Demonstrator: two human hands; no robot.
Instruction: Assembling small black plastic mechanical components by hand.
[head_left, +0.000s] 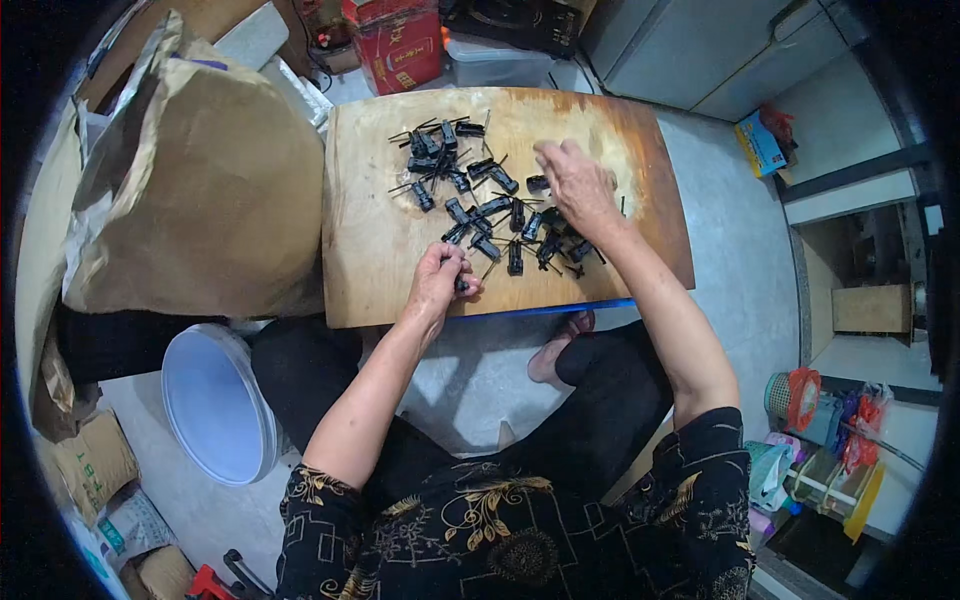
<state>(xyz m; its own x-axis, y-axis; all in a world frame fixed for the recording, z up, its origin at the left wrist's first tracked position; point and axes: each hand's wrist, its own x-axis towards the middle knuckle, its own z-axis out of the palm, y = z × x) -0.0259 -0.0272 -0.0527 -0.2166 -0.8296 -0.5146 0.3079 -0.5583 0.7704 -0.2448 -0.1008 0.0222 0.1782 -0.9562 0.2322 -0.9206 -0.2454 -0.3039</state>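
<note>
Several small black plastic parts with thin black rods [424,144] lie scattered over a wooden board [370,270] in front of me. My left hand [440,278] is at the near edge of the board, its fingers closed round one black part [461,285] that shows partly beside the fingertips. Over the right side of the spread, my right hand [580,188] has its fingers loosely bent and apart. Beside its fingers lies a black part [538,184]. The underside of the right hand is hidden, and I see nothing held in it.
A large brown paper sack [200,190] stands against the board's left side. Below it is a white round tub [218,400]. Beyond the board are a red box [395,45] and a clear plastic container [497,62]. A blue box [760,145] sits at the right.
</note>
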